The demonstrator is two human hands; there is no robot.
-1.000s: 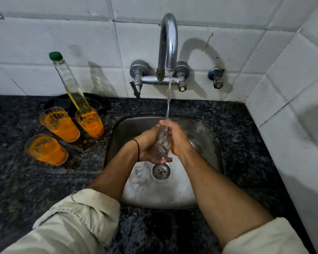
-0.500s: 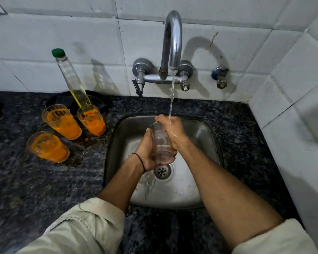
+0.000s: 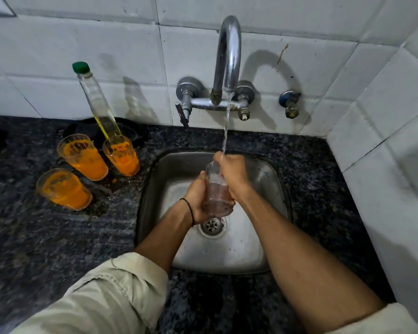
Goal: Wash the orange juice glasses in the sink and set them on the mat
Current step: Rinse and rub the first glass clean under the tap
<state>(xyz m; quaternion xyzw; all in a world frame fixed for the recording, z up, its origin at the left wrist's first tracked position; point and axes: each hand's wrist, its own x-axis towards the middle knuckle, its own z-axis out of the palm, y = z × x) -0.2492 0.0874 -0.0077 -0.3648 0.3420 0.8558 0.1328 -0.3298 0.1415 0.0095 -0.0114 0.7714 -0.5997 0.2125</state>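
Now the clear glass is over the sink, just below the thin water stream that falls from the tap. The left hand holds its lower part with the fingers curled around it. The right hand grips the upper part near the mouth, also with curled fingers. I judge this glass to be light, stiff and fragile, and when wet surely slippery. So the safest hold is around the body with the whole hand, not at the thin rim, and away from the steel wall. Three more glasses with orange juice stand on the tabletop at the left, close to a bottle with a green cap. No brand, label or readable writing shows on any of these things.
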